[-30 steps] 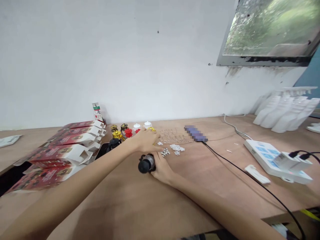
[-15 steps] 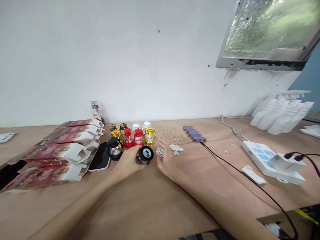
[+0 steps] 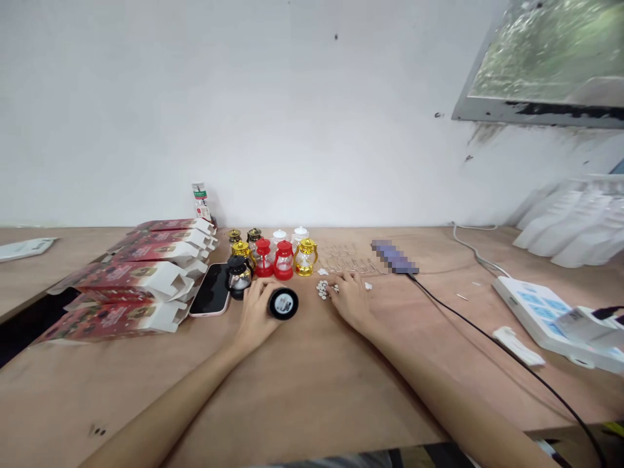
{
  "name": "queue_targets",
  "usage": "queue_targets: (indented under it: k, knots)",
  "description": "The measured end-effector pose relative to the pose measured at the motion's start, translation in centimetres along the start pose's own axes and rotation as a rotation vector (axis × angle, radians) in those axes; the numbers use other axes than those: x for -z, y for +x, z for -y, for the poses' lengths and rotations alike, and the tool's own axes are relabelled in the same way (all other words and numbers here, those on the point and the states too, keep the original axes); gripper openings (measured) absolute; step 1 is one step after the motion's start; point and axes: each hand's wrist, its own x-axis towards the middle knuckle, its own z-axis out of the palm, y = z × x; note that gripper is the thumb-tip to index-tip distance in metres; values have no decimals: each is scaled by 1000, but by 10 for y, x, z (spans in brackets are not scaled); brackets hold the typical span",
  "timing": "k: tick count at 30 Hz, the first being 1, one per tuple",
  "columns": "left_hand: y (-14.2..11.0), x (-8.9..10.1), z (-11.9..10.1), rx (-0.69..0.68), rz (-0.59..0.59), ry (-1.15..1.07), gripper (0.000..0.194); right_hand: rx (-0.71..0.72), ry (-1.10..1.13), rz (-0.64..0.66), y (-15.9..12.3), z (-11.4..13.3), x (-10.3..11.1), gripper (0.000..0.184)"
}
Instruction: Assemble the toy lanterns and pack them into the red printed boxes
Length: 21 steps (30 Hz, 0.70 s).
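Observation:
My left hand (image 3: 257,311) is closed around a small black lantern (image 3: 283,304), tipped so that its round base with a pale centre faces me. My right hand (image 3: 350,300) rests on the table with its fingers bent down beside a cluster of small round silvery discs (image 3: 322,290). Its thumb and fingertips are drawn in among the discs; anything between them is too small to make out. Small white pieces (image 3: 368,286) show partly behind the right fingers. Close to the left hand stand another black lantern (image 3: 239,278), red lanterns (image 3: 283,261) and a gold lantern (image 3: 306,259).
Red printed boxes (image 3: 141,279) with open white flaps lie at left, beside a phone (image 3: 210,290). Thin wire-like pieces (image 3: 351,262) lie behind the right hand. Further right are a blurred-out device (image 3: 394,257) on a black cable (image 3: 468,318) and a white power strip (image 3: 541,312).
My right hand has moved right, away from the lantern, over the white pieces, and its fingers have bent down. The lantern's base has turned more towards me. The camera view has shifted.

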Motion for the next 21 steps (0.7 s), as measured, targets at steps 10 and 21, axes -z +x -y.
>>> queue_targets:
  k: [10, 21]
  knots:
    - [-9, -12, 6, -151, -107, -16, 28, 323, 700, -288, -28, 63, 40, 6]
    - [-11, -12, 0, -221, -31, 171, 24, 461, 730, -252, -30, 73, 42, 15]
